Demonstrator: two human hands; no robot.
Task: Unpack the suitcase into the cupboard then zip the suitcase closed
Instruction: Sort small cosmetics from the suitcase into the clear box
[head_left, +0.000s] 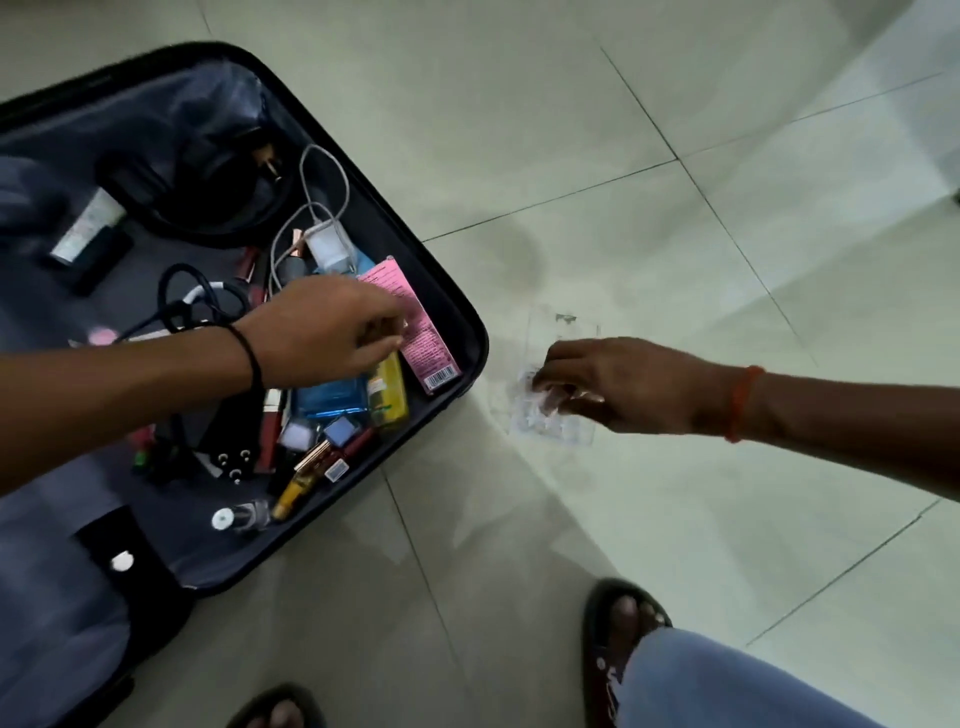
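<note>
A black suitcase (470, 317) lies open on the tiled floor at the left. Its near half holds several small things: a pink box (428, 345), a yellow bottle (390, 397), a blue bottle (332, 399), a white charger (327, 247) with its cable, lipsticks and black cords. My left hand (327, 332) reaches over this half, its fingers bent down at the edge of the pink box, with nothing seen in them. To the right of the suitcase, low over the floor, my right hand (618, 384) grips a clear plastic pouch (553, 421). No cupboard is in view.
Pale green floor tiles (675, 208) spread to the right and behind the suitcase. My two feet in dark sandals (618, 639) stand at the bottom edge, close to the suitcase's near corner. The suitcase's other half, with grey lining (47, 613), runs off the lower left.
</note>
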